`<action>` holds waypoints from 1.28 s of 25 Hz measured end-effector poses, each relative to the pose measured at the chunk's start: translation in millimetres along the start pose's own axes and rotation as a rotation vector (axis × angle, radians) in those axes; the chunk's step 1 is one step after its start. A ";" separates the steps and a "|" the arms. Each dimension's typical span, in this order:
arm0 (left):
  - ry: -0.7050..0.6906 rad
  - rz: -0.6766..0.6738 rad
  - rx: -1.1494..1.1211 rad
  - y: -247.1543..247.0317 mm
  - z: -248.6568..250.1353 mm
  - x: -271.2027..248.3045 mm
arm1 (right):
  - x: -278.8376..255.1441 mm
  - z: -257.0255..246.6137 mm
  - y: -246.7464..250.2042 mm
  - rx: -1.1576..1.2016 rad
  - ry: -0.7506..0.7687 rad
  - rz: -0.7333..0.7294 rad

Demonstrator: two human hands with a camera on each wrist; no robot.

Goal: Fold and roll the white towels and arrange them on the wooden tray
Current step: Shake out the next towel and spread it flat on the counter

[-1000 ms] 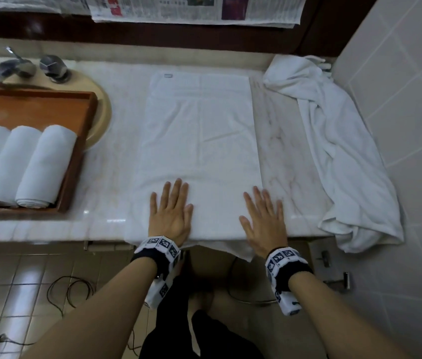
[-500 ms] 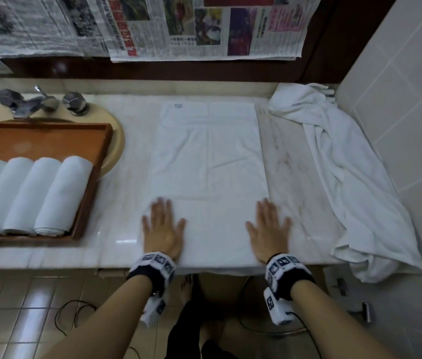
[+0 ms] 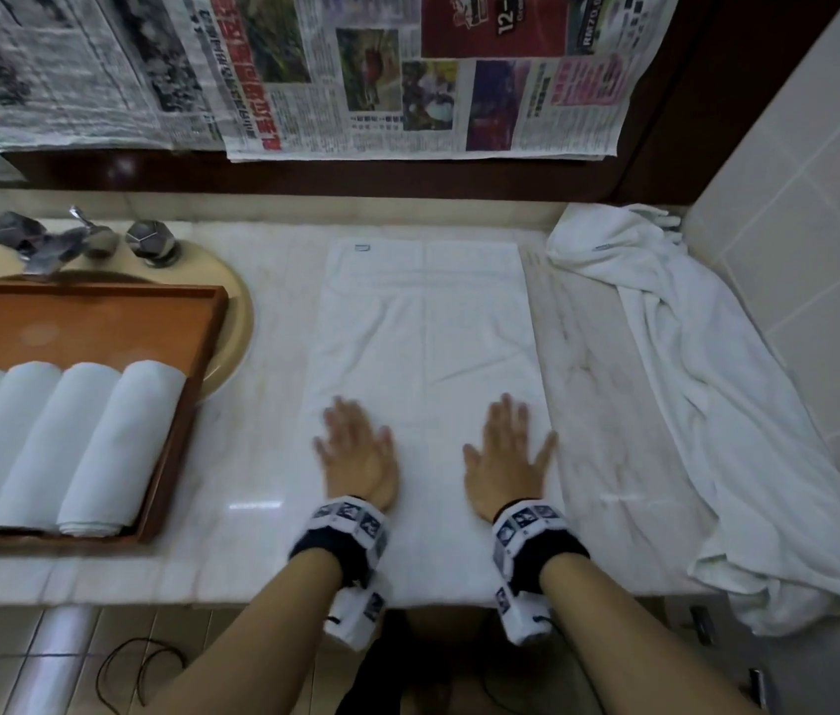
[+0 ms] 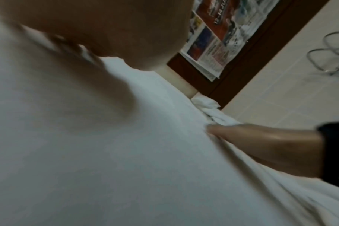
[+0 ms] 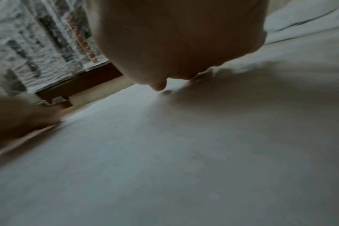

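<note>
As seen from the head camera, a person's left hand [image 3: 358, 456] and right hand [image 3: 505, 456] lie palm-down with fingers straight and spread on the near end of a flat white towel [image 3: 425, 353], the two hands apart from each other and holding nothing. The towel stretches lengthwise across the marble surface [image 3: 263, 487], its near edge hanging just over the front. To the left, a wooden tray [image 3: 186, 405] rests partly over the sink [image 3: 237, 322] and holds four rolled towels [image 3: 119, 446] side by side. A crumpled towel [image 3: 727, 405] lies along the tiled wall on the right, and newspaper [image 3: 407, 80] hangs above the surface, behind the tap [image 3: 57, 240].

From the left wrist, the left palm [image 4: 99, 29] presses the flat towel [image 4: 145, 152], blurred; the right hand [image 4: 265, 145] rests flat on the same cloth just beside it.

From the right wrist, the right palm [image 5: 174, 38] sits against the towel [image 5: 184, 152], with the left hand [image 5: 19, 122] blurred at the picture's left edge.
</note>
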State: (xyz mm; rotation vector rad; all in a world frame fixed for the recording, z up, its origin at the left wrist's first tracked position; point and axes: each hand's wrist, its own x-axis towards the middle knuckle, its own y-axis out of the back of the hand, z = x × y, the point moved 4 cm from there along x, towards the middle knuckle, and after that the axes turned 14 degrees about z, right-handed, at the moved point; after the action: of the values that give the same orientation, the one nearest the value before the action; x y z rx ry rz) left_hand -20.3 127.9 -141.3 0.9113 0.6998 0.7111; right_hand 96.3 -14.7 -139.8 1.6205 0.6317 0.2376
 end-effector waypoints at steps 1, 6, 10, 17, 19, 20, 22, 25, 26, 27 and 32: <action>-0.132 -0.054 -0.033 -10.2 21.8 -1.8 | 0.6 -18.6 -4.7 0.018 0.140 0.002; 0.112 0.097 0.055 8.6 -11.3 50.3 | 46.4 20.1 6.6 0.003 -0.182 -0.004; -0.227 -0.107 -0.062 -8.3 56.1 66.0 | 70.5 -44.1 6.2 0.096 0.187 -0.031; 0.039 0.038 -0.057 24.0 32.6 137.4 | 130.2 -13.3 22.5 0.053 -0.063 -0.009; -0.274 -0.106 -0.089 3.0 71.9 136.5 | 137.6 -49.0 14.6 0.082 0.233 -0.031; -0.332 -0.143 -0.083 0.6 74.9 143.0 | 143.9 -47.5 12.9 0.091 0.272 -0.032; -0.162 -0.035 -0.056 7.8 50.3 177.4 | 164.7 -14.7 12.8 0.082 0.055 0.007; 0.134 0.035 -0.023 27.9 43.1 196.8 | 188.8 -2.7 35.9 0.111 -0.381 -0.039; -0.006 -0.019 -0.098 22.6 66.8 194.4 | 198.4 -22.0 39.0 0.151 -0.285 -0.041; -0.168 -0.083 -0.122 13.4 89.0 190.2 | 207.0 -42.5 39.2 0.164 -0.107 -0.033; 0.102 0.066 -0.045 24.7 61.3 241.0 | 238.5 -15.8 37.5 0.118 -0.155 -0.012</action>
State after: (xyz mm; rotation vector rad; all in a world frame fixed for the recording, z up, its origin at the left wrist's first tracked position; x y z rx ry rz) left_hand 160.0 300.8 -148.1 0.8644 0.7433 0.8338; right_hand 294.9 123.1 -150.2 1.7293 0.5441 0.0655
